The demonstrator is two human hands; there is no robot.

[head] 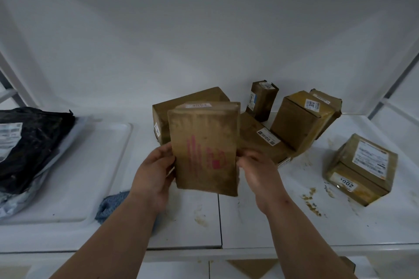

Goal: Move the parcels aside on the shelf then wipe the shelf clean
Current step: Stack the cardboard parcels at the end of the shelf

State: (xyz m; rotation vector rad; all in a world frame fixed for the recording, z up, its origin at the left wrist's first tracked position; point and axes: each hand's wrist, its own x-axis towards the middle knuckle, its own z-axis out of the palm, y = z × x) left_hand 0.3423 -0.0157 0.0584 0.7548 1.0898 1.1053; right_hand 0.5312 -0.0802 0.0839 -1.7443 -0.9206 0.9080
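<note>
Our parcel storeroom: white metal shelf, labelled cardboard parcels, black courier bag.

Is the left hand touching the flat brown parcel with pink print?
Touching. In the head view, the left hand grips the left edge of the flat brown parcel; its thumb lies against that edge, with no gap visible.

Both bare forearms stretched forward from below, left hand and right hand raised side by side, palms turned inward, fingers curled around opposite edges of a flat brown parcel held upright between them.
</note>
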